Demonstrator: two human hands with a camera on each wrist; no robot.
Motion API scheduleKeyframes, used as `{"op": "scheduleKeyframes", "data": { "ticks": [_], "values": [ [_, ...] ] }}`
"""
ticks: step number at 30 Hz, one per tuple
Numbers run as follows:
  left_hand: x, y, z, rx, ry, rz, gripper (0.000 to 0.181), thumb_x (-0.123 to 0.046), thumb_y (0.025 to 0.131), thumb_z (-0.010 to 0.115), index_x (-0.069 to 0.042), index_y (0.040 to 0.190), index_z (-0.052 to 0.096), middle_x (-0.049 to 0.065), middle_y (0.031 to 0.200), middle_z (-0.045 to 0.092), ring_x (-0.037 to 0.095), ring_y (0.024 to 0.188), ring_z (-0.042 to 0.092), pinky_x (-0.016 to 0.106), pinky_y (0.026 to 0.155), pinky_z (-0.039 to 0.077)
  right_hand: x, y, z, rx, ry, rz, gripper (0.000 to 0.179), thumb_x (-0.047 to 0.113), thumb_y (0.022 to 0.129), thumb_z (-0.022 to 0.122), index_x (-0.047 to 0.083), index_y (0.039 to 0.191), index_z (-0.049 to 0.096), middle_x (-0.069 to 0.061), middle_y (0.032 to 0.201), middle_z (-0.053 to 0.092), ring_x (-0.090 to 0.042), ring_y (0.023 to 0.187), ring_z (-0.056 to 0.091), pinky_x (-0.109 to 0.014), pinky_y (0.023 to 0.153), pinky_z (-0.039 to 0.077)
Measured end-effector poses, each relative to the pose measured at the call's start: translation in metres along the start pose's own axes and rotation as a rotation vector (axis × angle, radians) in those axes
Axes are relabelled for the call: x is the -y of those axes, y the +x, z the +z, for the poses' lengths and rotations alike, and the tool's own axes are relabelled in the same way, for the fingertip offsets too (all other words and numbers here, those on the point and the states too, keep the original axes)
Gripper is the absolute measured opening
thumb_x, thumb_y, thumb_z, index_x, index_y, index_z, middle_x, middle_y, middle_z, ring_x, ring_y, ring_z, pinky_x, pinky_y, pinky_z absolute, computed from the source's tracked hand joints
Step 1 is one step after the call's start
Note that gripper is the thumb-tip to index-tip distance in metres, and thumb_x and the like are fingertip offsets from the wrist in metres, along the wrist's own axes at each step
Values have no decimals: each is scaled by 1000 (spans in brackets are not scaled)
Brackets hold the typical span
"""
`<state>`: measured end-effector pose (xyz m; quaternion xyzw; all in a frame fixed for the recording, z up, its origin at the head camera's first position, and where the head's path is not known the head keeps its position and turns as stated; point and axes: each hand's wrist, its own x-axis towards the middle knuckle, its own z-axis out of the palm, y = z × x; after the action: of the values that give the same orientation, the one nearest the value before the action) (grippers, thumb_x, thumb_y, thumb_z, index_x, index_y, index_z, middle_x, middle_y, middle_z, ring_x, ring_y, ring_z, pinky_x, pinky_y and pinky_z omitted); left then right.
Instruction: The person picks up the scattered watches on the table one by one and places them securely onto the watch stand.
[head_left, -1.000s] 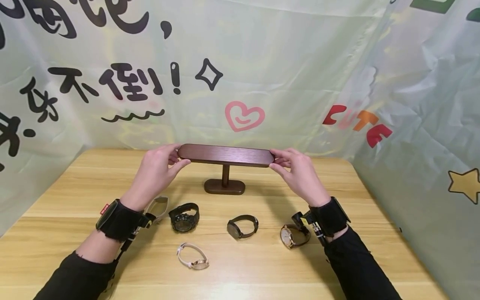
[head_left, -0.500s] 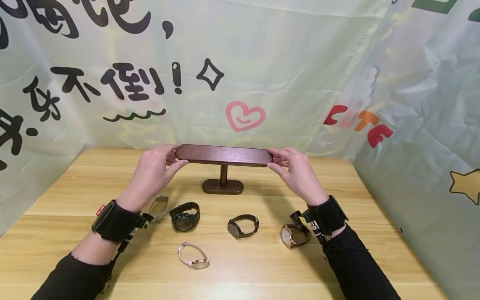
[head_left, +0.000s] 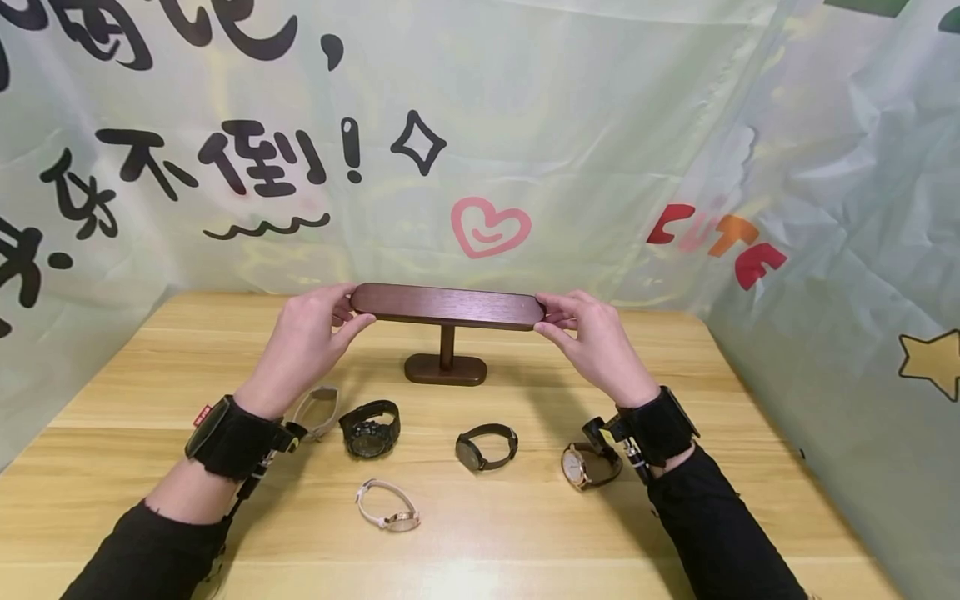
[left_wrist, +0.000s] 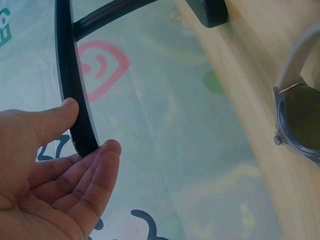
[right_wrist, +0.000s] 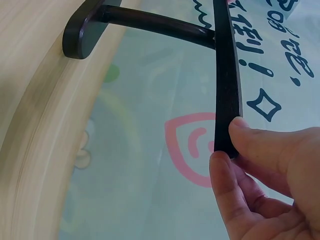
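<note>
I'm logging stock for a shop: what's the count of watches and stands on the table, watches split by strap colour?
Black straps, chunky watch and slim watch: 2
Grey-strapped watch: 1
White-strapped watch: 1
Brown-strapped watch: 1
Dark brown stand: 1
Total: 6

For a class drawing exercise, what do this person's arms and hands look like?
Black sleeves stop short of broad black wrist bands, each carrying a small black device with a yellow marking. The left band has a red tag. The left hand and right hand are ungloved.
</note>
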<state>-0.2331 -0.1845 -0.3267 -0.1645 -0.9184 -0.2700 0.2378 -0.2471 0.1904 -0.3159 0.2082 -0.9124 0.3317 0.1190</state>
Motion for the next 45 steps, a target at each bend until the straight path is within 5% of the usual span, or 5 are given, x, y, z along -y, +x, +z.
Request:
{"op": "scheduleKeyframes", "data": {
  "ticks": [45],
  "values": [
    [-1,-2,-3,-5,41,14,32,-24,101,78,1,121,73,19,100,77,35,92,73,51,81,62,-1,0,-2,14,-9,-16,43,13,103,74,0,143,66,-19,127,70,-32,112,75,-45,105,62]
  ]
}}
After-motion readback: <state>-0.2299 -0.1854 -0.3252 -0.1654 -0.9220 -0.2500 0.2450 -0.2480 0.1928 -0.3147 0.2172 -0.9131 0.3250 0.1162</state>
